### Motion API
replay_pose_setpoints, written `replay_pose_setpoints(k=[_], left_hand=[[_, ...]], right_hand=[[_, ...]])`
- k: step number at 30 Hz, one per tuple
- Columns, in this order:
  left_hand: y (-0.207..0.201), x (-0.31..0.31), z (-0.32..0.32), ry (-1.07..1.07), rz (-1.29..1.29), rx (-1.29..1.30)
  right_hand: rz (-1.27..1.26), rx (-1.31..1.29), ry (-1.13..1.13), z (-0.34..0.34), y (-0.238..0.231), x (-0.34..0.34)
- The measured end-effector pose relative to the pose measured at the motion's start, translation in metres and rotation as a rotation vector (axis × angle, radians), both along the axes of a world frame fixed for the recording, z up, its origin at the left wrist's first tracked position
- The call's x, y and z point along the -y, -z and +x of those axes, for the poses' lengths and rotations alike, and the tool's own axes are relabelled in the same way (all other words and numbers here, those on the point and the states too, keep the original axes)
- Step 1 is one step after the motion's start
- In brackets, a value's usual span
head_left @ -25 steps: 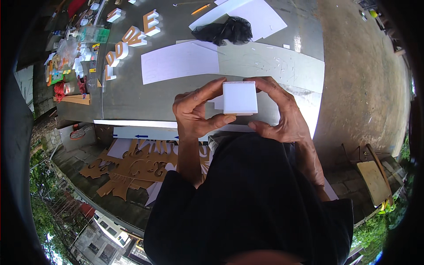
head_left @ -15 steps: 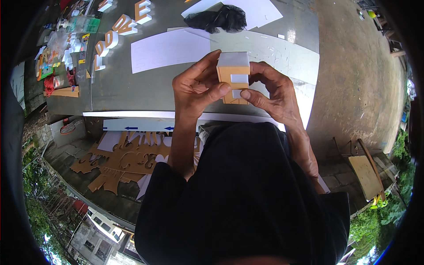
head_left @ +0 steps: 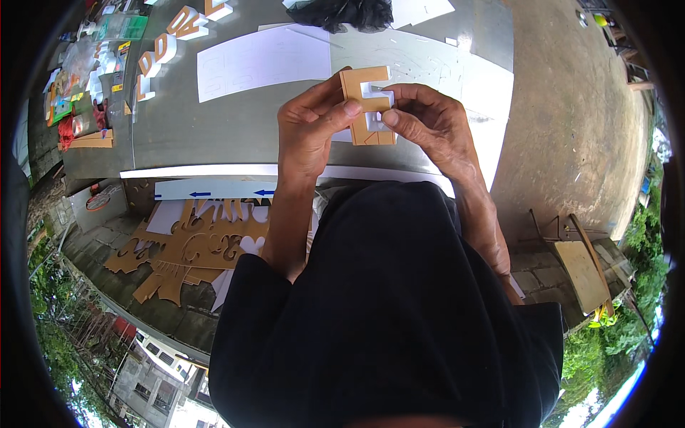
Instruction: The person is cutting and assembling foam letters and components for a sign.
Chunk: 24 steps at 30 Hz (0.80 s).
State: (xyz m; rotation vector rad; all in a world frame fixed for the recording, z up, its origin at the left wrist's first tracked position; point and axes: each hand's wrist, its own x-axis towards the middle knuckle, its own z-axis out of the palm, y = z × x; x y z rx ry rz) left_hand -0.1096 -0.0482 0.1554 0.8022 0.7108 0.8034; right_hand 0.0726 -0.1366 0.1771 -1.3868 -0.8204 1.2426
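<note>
Between my two hands, above the near part of the grey table, is a block letter with a tan face and white sides, its arms pointing right. My left hand grips its left side, thumb pressed on the tan face and fingers behind. On the right, my right hand pinches the middle arm, thumb at the lower gap and index finger at the upper one. The fingers behind the letter are partly hidden.
More block letters stand at the far left, beside plastic bags and a green box. White sheets and black netting lie beyond my hands. Cut brown boards lie below the table's near edge.
The letter has been tilted so its tan face now shows fully rather than its white top. Both hands stay on it. The view has shifted slightly, moving the table contents up and left.
</note>
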Motion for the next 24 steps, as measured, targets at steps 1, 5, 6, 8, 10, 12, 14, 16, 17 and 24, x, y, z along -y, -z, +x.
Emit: replay_pose_setpoints(k=[1, 5, 6, 8, 10, 12, 14, 16, 17, 24], left_hand=[[-0.001, 0.000, 0.001, 0.002, -0.014, -0.002], [-0.003, 0.003, 0.003, -0.004, -0.016, -0.021], [-0.003, 0.004, 0.004, -0.013, -0.007, -0.032], [-0.003, 0.005, 0.004, -0.023, 0.001, -0.042], [-0.003, 0.005, 0.004, -0.025, 0.024, -0.050], [-0.003, 0.005, 0.005, -0.027, 0.053, -0.049], [-0.003, 0.006, 0.004, -0.032, 0.077, -0.043], [-0.004, 0.006, 0.003, -0.039, 0.092, -0.009], [-0.004, 0.006, 0.002, -0.038, 0.097, -0.009], [-0.005, 0.008, 0.001, -0.030, 0.183, 0.005]], right_hand=[[-0.001, -0.004, -0.010, 0.000, 0.000, 0.000], [-0.029, -0.021, -0.009, 0.002, -0.002, 0.001], [-0.022, -0.013, -0.002, 0.002, -0.002, 0.001], [-0.023, -0.014, -0.007, 0.001, -0.003, 0.000], [-0.016, -0.008, -0.006, 0.000, -0.003, 0.000], [-0.016, 0.020, 0.008, 0.000, -0.004, 0.000], [0.012, 0.006, -0.007, 0.000, -0.004, 0.001], [0.038, 0.003, -0.014, 0.000, -0.003, 0.002], [0.075, -0.022, -0.001, 0.001, -0.001, 0.002], [0.114, -0.312, 0.087, 0.009, 0.013, -0.005]])
